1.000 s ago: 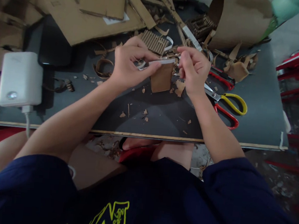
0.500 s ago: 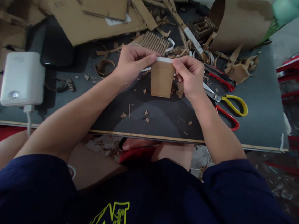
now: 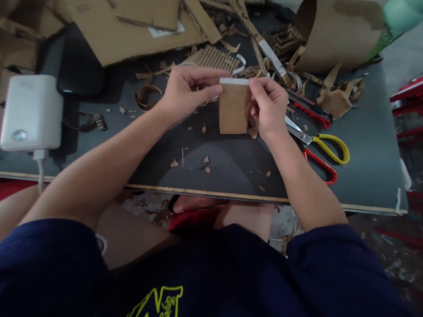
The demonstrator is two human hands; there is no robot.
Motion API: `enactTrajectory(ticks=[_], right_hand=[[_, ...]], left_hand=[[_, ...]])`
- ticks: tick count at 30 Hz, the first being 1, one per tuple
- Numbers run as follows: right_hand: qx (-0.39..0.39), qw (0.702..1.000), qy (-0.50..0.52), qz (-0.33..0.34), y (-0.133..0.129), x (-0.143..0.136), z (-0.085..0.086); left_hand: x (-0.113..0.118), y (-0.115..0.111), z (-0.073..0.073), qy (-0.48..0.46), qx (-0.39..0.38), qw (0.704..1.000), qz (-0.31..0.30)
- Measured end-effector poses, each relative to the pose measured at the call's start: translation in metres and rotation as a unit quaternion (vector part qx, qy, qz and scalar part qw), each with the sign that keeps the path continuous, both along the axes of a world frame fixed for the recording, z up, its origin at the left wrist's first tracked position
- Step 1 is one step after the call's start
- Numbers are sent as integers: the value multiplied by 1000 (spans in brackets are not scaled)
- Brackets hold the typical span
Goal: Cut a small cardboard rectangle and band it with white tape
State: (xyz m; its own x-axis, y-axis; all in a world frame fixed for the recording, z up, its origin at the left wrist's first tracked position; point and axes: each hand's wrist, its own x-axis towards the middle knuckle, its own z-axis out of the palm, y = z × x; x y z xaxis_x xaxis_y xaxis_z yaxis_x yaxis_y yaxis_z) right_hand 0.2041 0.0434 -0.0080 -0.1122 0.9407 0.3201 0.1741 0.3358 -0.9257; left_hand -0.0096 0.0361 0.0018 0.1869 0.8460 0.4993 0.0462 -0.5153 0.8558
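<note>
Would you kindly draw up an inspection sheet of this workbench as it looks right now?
Surface: dark tabletop, strewn with small cardboard crumbs.
Job's things: small cardboard piece with a white strip along its top edge, held upright above the table.
Clutter: cardboard sheets, corrugated scrap, cardboard tube, scissors with yellow and red handles.
Grippers: left hand and right hand pinch the piece at its upper corners.
Cables: white cable from the white box drops over the table edge.
Surroundings: red frame at right.
</note>
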Motion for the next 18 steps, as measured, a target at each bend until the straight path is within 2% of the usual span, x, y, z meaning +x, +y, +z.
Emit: enactTrajectory(ticks=[4,7,14,18], right_hand=[[-13,1000,8,2,2,0,-4],[7,1000,8,-8,2,-1,-5],[44,999,12,-26,2,-3,-5],[62,997,-37,-17,-6,-3,3]], left_hand=[[-6,0,5,112,100,987,52],[-8,-2,9,166,137,974,69],[-8,2,2,160,144,975,60],[-7,-3,4,151,112,981,41]])
